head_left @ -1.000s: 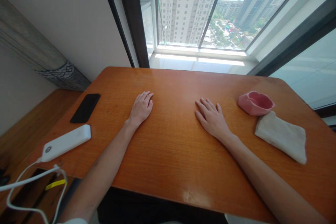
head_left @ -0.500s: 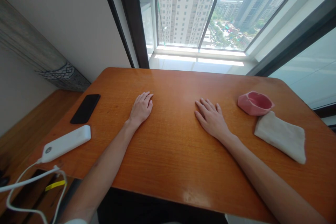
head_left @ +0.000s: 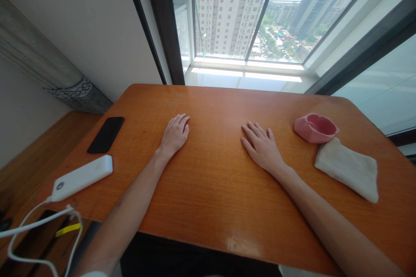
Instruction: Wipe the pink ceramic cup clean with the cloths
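Note:
My left hand (head_left: 174, 134) lies flat, palm down, on the orange wooden table (head_left: 211, 190), fingers stretched out and holding nothing. My right hand (head_left: 261, 146) rests the same way a little to the right, fingers slightly spread. To the right of my right hand sits a pink ashtray (head_left: 315, 127), and a folded beige cloth (head_left: 349, 168) lies just in front of it. Left of my left hand are a black phone (head_left: 105, 134) lying flat and a white power bank (head_left: 81, 177) with a white cable (head_left: 35, 225) running off the table's edge.
A large window (head_left: 260, 17) behind the table looks out on tall buildings far below. A white wall and a grey patterned panel (head_left: 48, 73) stand at the left. A lower wooden surface (head_left: 29, 160) runs beside the table on the left.

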A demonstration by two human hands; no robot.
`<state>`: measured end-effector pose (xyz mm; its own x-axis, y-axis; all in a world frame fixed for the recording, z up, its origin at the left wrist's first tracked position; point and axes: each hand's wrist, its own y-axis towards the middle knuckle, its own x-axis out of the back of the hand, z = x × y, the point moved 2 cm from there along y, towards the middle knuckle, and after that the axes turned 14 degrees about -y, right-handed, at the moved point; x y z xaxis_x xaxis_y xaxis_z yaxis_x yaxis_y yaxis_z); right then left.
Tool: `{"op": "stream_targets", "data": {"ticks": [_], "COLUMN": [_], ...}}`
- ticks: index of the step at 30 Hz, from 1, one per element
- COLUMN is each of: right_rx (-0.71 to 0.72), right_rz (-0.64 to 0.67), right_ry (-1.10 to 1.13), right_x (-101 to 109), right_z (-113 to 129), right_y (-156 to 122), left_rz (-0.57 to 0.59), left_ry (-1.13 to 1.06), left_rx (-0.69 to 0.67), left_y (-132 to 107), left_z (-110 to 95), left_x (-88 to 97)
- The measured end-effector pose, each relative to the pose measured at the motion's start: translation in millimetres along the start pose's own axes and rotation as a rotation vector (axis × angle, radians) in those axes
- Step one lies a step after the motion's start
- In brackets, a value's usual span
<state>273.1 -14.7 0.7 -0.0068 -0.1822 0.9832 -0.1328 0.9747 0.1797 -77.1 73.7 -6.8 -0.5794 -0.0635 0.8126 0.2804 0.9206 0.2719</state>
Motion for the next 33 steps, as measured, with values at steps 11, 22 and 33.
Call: {"op": "stream_targets", "data": {"ticks": [11, 22, 33], "right_rx": [0.006, 0.009, -0.129], "right_rz": [-0.015, -0.020, -0.244], "right_ry": [0.008, 0.001, 0.046], "right_x": [-2, -2, 33], "right_z": [-1, -1, -13], "right_y": [-1, -1, 3], "left_rz": [0.002, 0.002, -0.006], "left_ry": [0.003, 0.000, 0.000], "left_rx": [-0.002, 0.000, -0.009], "left_y": [0, 0, 0], "left_z": [0, -2, 0], "left_x": [0.2, 1.6, -0.9]}}
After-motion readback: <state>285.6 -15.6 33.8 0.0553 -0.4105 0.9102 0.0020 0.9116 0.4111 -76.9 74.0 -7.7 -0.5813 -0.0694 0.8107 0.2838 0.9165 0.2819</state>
